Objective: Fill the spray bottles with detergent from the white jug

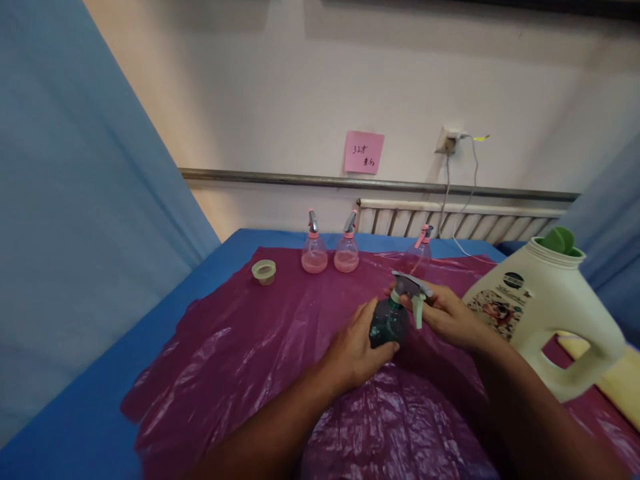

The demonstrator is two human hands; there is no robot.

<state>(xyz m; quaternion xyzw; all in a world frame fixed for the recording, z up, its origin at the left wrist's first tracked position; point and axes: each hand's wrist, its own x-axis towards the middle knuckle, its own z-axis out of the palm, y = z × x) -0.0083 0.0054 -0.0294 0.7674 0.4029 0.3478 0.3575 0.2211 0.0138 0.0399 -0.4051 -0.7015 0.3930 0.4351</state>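
Observation:
My left hand (354,350) is wrapped round the body of a dark green spray bottle (386,325). At its neck, my right hand (447,315) grips the grey spray head (411,285), whose pale trigger points down to the right. The bottle leans slightly, and part of its body is hidden behind my fingers. Behind it stand two clear spray bottles, one (314,257) on the left and one (347,256) beside it, each with pink liquid low inside. A further pink-collared spray bottle (419,255) is farther right, just beyond my right hand.
A large cream jug (540,293) with a green piece in its mouth stands close to my right forearm. A small translucent cup (264,271) sits at the left on the purple plastic sheet (240,347). Blue curtains hang on both sides; a cable (447,193) runs down the wall.

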